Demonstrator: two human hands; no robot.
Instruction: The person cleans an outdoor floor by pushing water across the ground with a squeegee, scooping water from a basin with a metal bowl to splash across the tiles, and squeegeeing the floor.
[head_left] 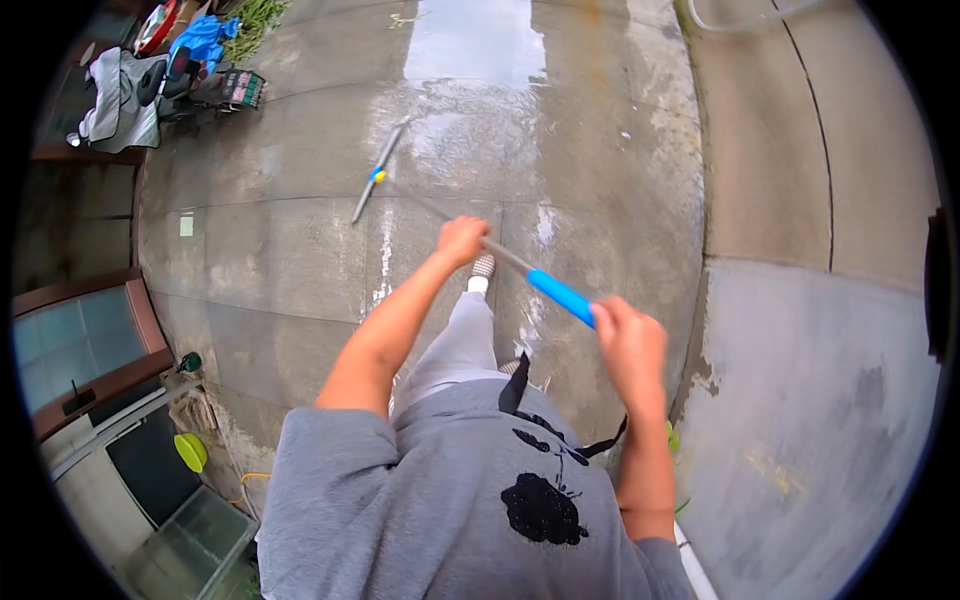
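Observation:
My left hand (463, 240) is closed around the metal pole of a long-handled floor squeegee (555, 294), partway down its shaft. Farther back, my right hand (630, 342) grips the end of its blue handle sleeve. The pole slants away to the front left. At its far end the narrow grey head (367, 198), with a blue and yellow joint, is at the concrete floor (290, 240). Motion blurs the thin shaft near the head. Water (475, 45) shines in a pale strip ahead, and wet streaks run back towards my feet.
A parked scooter (165, 85) with a grey cover and a blue bag stand at the far left. Doors and a glass tank (200, 545) line the left side. A yellow-green basin (190, 452) is near them. A raised concrete slab (820, 400) lies right.

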